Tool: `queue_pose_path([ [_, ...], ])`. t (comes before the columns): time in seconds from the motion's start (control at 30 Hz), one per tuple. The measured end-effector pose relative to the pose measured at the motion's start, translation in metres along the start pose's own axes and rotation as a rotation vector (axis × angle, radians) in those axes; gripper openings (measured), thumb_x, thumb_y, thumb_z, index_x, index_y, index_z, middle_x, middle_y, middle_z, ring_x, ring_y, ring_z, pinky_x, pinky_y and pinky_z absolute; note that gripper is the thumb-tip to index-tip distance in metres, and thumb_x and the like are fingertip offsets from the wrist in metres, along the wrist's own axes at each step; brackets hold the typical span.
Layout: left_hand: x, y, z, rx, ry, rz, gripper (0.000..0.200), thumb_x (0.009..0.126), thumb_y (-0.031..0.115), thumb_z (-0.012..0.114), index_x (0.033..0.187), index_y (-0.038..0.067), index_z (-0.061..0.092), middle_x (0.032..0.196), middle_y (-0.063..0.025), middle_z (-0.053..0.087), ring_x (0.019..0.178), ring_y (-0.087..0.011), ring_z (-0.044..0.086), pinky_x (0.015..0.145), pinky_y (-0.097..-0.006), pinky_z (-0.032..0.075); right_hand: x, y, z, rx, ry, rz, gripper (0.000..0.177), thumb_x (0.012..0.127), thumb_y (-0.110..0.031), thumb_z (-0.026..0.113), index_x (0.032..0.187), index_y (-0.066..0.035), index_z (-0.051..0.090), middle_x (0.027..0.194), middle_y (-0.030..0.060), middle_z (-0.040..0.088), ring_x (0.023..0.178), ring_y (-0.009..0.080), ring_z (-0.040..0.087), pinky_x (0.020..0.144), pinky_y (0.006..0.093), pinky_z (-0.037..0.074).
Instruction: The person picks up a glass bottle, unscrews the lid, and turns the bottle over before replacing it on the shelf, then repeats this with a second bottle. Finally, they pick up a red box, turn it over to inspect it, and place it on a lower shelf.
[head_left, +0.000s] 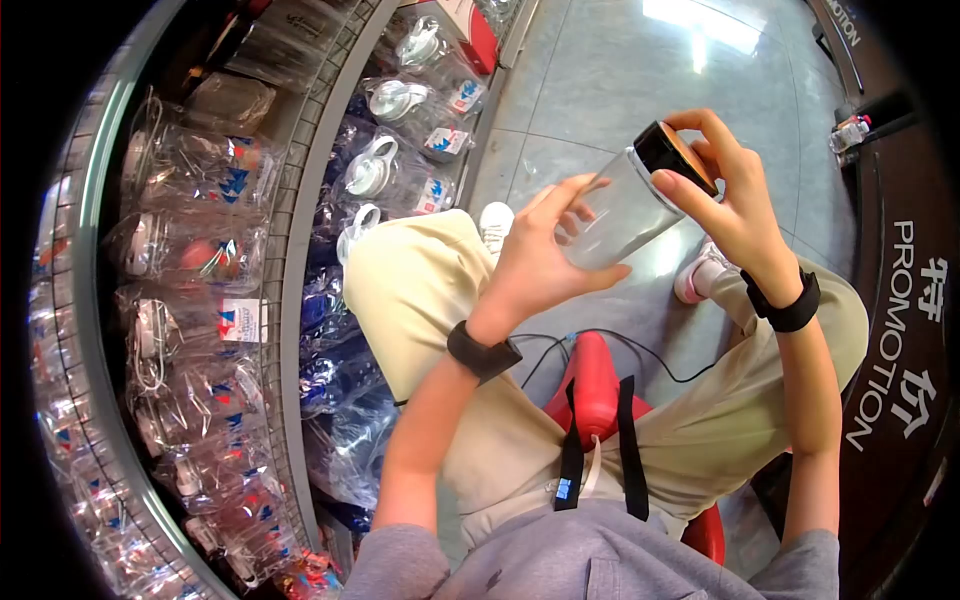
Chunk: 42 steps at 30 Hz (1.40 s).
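Note:
A clear cylindrical container (622, 208) is held tilted above my lap, its lid end up and to the right. My left hand (545, 245) is wrapped round its lower body, thumb below and fingers on the far side. On the black lid with an orange-brown top (676, 158), my right hand (725, 185) grips with thumb and fingers at opposite edges. The lid sits on or right against the container's mouth; which one, I cannot tell. Nothing can be made out inside the clear body.
Shelves at left hold several plastic-wrapped clear bottles (415, 185) behind wire edging (297, 215). A red object with black straps (596, 385) lies between my legs, near a black cable (650, 345). A dark promotion panel (900, 330) stands at right, with a small bottle (850, 134) nearby.

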<state>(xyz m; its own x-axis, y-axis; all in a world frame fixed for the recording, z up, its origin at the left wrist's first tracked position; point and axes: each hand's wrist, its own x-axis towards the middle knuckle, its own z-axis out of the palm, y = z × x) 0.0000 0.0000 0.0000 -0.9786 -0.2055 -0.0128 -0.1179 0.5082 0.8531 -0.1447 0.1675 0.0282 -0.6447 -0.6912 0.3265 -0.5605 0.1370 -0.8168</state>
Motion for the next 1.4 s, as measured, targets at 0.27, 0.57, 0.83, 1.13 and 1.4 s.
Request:
queue_pose_path([
  [0.27,0.000,-0.004,0.000,0.110,0.159,0.034,0.079,0.056,0.014,0.086,0.128,0.009,0.054,0.096,-0.0045,0.059,0.083,-0.0111,0.057,0.071,-0.0280,0.051,-0.001,-0.007,-0.008,0.214,-0.082,0.339,0.044,0.083,-0.040,0.072,0.083,0.003,0.059,0.054,0.0048,0.056,0.046,0.0069,0.047,0.045,0.0216,0.035],
  [0.57,-0.002,-0.002,-0.001,0.044,0.005,0.159,0.077,0.056,0.017,0.085,0.126,0.009,0.055,0.095,-0.0065,0.060,0.080,-0.0143,0.061,0.073,-0.0287,0.051,0.000,-0.001,0.006,0.148,0.070,0.075,0.053,0.079,-0.033,0.074,0.120,-0.005,0.054,0.101,0.0148,0.066,0.099,0.0227,0.062,0.082,0.0346,0.047],
  [0.83,-0.003,0.006,0.010,0.043,-0.017,0.065,0.079,0.055,0.018,0.086,0.126,0.007,0.055,0.100,-0.0089,0.062,0.081,-0.0159,0.064,0.074,-0.0299,0.053,0.006,0.003,0.001,0.611,-0.169,0.303,0.035,0.092,-0.029,0.058,0.111,0.000,0.063,0.107,0.0075,0.066,0.101,0.0105,0.058,0.090,0.0274,0.044],
  [1.13,0.001,0.004,-0.002,-0.324,0.017,-0.232,0.079,0.057,0.019,0.089,0.128,0.011,0.053,0.095,-0.0062,0.057,0.078,-0.0134,0.060,0.073,-0.0275,0.051,0.005,0.011,-0.012,0.564,-0.265,0.336,0.064,0.077,-0.012,0.076,0.134,-0.004,0.049,0.116,0.0080,0.058,0.096,0.0117,0.058,0.085,0.0249,0.047],
  [1.4,-0.002,0.005,-0.016,-0.536,-0.269,-0.198,0.078,0.059,0.013,0.087,0.128,0.010,0.051,0.096,-0.0056,0.056,0.081,-0.0147,0.062,0.074,-0.0281,0.051,0.004,0.009,-0.008,0.602,-0.243,0.073,0.076,0.071,-0.021,0.083,0.135,-0.006,0.046,0.119,0.0088,0.058,0.110,0.0172,0.056,0.095,0.0298,0.045],
])
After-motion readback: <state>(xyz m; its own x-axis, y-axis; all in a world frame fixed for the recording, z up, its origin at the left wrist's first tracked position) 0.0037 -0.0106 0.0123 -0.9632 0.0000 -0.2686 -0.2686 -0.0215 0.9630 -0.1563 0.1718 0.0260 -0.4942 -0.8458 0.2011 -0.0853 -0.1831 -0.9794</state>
